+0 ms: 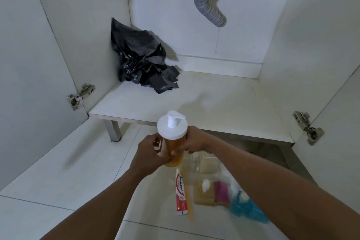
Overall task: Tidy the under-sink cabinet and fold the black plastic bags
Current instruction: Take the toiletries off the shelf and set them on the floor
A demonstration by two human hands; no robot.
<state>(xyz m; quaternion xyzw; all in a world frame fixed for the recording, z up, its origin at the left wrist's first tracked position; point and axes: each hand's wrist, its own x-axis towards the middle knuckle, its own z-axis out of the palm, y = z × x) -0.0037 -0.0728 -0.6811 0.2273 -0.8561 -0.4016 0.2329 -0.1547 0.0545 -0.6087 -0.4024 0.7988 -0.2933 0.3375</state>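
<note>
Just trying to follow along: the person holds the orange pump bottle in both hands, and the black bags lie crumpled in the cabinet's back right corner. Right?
Not quite. The head view shows the black bags crumpled in the back left corner of the cabinet, not the right. The rest stands: the left hand and the right hand both hold the orange pump bottle.
</note>
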